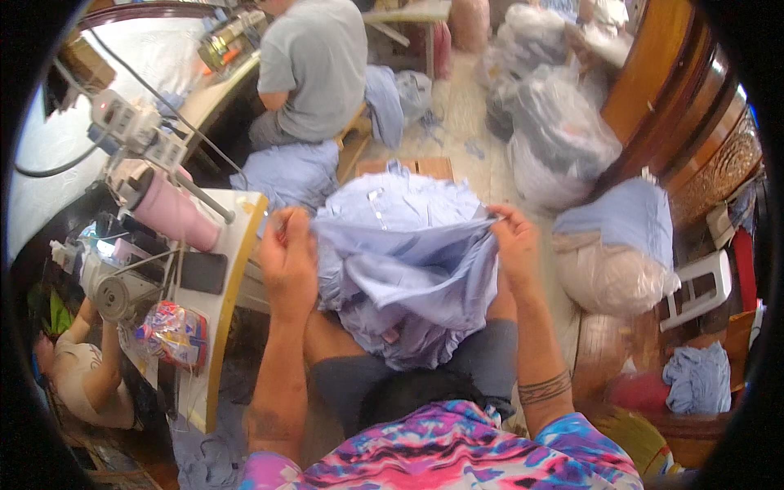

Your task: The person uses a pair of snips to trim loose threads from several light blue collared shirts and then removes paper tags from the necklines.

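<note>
Between my two hands a piece of light blue cloth, apparently a garment, is stretched out over my lap. My left hand is closed on its left edge, with the fingertips partly blurred. At the opposite corner, my right hand pinches the edge between thumb and fingers. The cloth sags in folds in the middle. Beneath and beyond it lies a heap of the same light blue fabric, spilling over my knees and toward a brown wooden surface.
To the left stands a sewing table with a pink tumbler, a phone and a sewing machine. A seated person works ahead; another person sits at far left. Stuffed plastic bags and a white stool are right.
</note>
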A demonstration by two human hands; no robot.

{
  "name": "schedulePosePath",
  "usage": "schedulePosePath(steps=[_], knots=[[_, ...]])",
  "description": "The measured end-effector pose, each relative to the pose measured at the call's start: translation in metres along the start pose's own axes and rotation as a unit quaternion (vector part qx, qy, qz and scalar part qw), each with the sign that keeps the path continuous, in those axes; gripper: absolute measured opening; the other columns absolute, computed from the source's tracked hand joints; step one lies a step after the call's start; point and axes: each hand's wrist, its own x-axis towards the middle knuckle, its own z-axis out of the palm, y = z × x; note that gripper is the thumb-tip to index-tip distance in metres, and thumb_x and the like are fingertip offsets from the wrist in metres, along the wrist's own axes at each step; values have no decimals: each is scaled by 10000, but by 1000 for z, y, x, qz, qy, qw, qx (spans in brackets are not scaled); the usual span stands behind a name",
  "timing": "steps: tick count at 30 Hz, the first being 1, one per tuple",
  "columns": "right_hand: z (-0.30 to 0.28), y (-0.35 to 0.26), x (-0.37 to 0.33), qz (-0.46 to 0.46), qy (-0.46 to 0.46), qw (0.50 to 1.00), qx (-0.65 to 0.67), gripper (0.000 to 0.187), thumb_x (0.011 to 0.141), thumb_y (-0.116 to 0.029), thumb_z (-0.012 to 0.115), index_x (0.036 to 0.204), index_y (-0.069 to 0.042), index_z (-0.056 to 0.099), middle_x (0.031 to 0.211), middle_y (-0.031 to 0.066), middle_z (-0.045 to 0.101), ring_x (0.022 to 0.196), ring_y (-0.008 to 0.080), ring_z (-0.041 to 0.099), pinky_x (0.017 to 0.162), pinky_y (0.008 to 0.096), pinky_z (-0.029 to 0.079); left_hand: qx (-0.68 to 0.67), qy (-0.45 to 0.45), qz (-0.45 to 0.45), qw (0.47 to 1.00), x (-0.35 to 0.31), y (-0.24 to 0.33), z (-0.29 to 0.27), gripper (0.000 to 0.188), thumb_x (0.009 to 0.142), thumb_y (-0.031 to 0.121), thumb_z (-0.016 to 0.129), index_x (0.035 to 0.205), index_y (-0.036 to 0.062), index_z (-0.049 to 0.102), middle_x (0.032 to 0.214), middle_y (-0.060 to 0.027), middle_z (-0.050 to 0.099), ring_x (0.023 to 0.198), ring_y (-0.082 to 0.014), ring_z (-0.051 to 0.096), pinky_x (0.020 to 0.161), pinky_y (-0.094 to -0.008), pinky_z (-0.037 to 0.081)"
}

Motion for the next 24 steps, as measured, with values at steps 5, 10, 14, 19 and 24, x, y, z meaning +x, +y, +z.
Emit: schedulePosePath(steps=[5,10,14,19,24], knots=[[-1,-135,32,-318,209,924,-29,264,942,-14,579,1177,12,698,895,-25,618,662,22,451,570,188,340,-130,6,82,988,47,62,50,241,1066,333,596,933,144,528,663,57,432,450,-37,323,402,-226,250],[15,-138,-26,-412,180,885,-120,454,880,-5,659,1327,19,588,867,-3,586,692,84,536,630,234,470,-107,36,-8,994,51,1,10,259,1063,317,593,890,145,509,659,54,470,453,-38,373,399,-222,280],[49,-78,-45,-229,-142,922,-278,518,882,7,702,1383,-44,582,923,87,665,799,198,662,725,348,546,-30,111,-97,989,91,-118,-48,274,1057,319,587,862,147,501,656,48,486,443,-51,389,378,-241,296],[23,-6,-5,-468,-101,709,-517,408,944,-55,571,1342,19,619,1434,164,563,1297,289,534,1053,419,436,-54,128,-160,977,93,-172,-48,320,1044,340,598,820,144,483,646,44,495,437,-62,397,365,-256,295],[32,-96,-25,-561,-188,728,-345,262,886,-86,702,1147,-94,720,1068,96,658,743,192,653,597,329,513,-100,123,-106,982,107,-127,-26,294,1055,332,581,881,113,491,694,23,493,432,-48,352,364,-258,286]])
